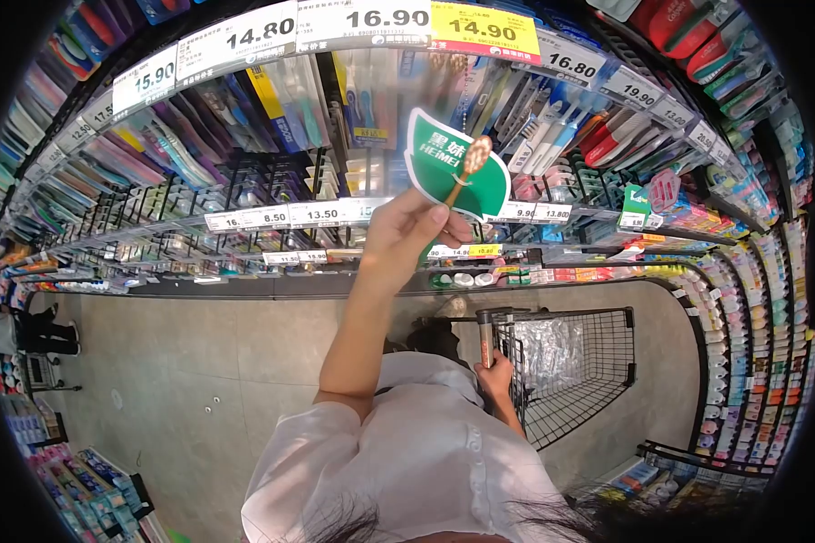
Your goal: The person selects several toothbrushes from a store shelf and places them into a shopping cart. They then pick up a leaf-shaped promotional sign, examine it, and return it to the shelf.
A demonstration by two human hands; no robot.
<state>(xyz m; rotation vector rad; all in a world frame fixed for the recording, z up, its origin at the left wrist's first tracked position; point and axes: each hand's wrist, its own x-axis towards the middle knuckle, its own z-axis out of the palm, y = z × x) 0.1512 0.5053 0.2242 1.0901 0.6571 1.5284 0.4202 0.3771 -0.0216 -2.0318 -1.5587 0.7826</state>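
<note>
My left hand (407,231) is raised in front of the toothbrush shelf, its fingers pinched on the lower edge of a green leaf-shaped card (485,189) with a white border and white lettering. A thin brown stick with a patterned oval end (476,156) lies over the card, its lower end at my fingertips. A beaded strand hangs above the card. Lower down on the right, my right hand (495,373) is closed around the handle (486,337) of a black wire shopping cart (575,418). Clear, shiny plastic (555,348) shows inside the cart.
Price labels (362,23) run along curved shelves of packaged toothbrushes (303,113). More packed shelves (752,353) stand at the right. A person in dark trousers (50,333) is beside another cart (43,371) at the far left. Display goods (95,489) are at the lower left.
</note>
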